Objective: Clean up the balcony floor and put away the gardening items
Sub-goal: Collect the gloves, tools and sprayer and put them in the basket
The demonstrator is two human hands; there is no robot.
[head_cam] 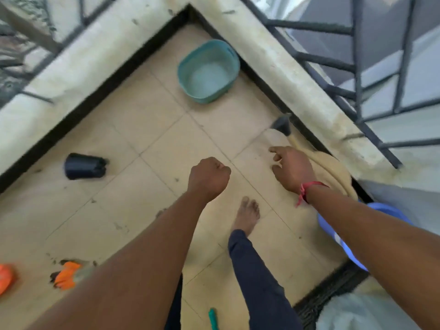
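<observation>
Beige tile floor (133,129), flecked with soil, thickest at lower left and centre. Blurred throughout; fine detail unreliable.

Left hand (208,177) at mid-frame, curled into a fist, nothing visible in it. Right hand (291,169) right of centre, fingers loosely spread and empty, hovering over a tan bundle (333,172) against the right-hand kerb (297,75). Near a brush (282,126) just above in the frame, not touching it. Bundle's nature unclear: cloth or hat.

Items outstanding:
- black pot (84,166) on its side, left of centre
- orange gloves (67,275) at lower left, amid soil
- green handle (212,320) at the bottom edge, beside the leg
- teal basin (183,75) upright in the upper corner
- blue tub (342,241) at the right edge, partly behind the forearm

Judged stage: early. Nothing gathered, floor unswept.

Risks:
- Bare foot (247,215) planted mid-floor among grit, green handle lower in the frame behind it: slip or stubbed heel on a blind step back.
- Brush seized by the head rather than the handle: weak grip, possible drop.
- Sweeping before lifting pot and gloves: soil driven under them, work repeated.
- Open railing (356,67) above the kerb: light items lost over the edge if tossed.
- Basin contents unclear; spill if knocked.
</observation>
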